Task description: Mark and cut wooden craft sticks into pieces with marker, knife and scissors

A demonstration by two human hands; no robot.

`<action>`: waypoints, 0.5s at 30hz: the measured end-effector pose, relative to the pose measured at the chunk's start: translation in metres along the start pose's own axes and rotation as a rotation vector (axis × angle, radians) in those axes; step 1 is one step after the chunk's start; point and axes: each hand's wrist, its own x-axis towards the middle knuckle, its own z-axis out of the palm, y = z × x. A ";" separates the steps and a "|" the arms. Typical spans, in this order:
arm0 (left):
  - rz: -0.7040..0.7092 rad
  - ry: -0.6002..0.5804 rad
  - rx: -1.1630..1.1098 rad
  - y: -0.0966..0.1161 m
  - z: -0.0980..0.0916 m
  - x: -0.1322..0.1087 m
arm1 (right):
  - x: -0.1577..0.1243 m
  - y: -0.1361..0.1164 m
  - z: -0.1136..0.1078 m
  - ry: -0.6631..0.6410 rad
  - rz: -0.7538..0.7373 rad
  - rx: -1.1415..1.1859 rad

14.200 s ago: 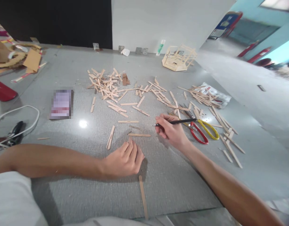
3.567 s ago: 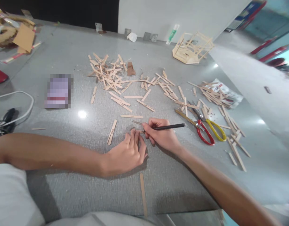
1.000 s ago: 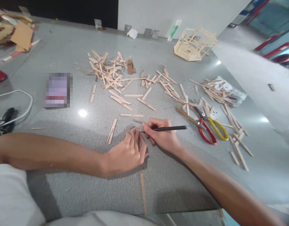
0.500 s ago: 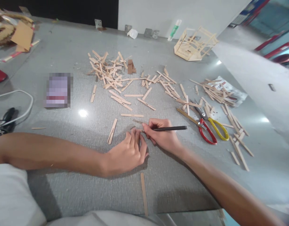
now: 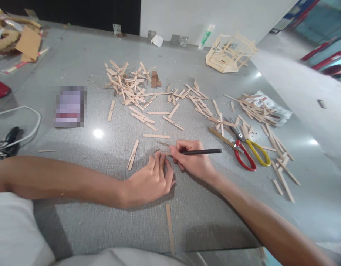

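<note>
My right hand is closed round a slim black pen, gripped like a writing tool with its tip pointing left. Just left of it, my left hand rests on the table with bent fingers pressed together and fingertips down. Whatever lies beneath those fingertips is mostly hidden; a small dark end shows beside them. A thin sliver pokes out beyond my right fingers. Nearby lie a notched craft stick and another craft stick. One more plain stick lies close to the table's front edge.
A pile of craft sticks spreads across the middle. Scissors with red and yellow handles lie right of my hand, beside more sticks. A hexagonal stick frame stands at the back. On the left are a blurred-out box and a white cable.
The view has shifted very slightly. Both hands and the pen hold almost the same position.
</note>
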 end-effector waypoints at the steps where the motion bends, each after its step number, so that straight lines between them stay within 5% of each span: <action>1: 0.000 -0.003 0.003 0.000 0.000 0.000 | 0.000 0.001 0.000 0.000 0.014 0.034; 8: 0.021 -0.024 0.027 -0.001 0.001 -0.001 | 0.007 0.003 -0.019 0.198 0.045 0.153; 15: 0.012 -0.037 0.024 0.001 0.002 -0.002 | 0.002 0.009 -0.046 0.355 -0.063 -0.141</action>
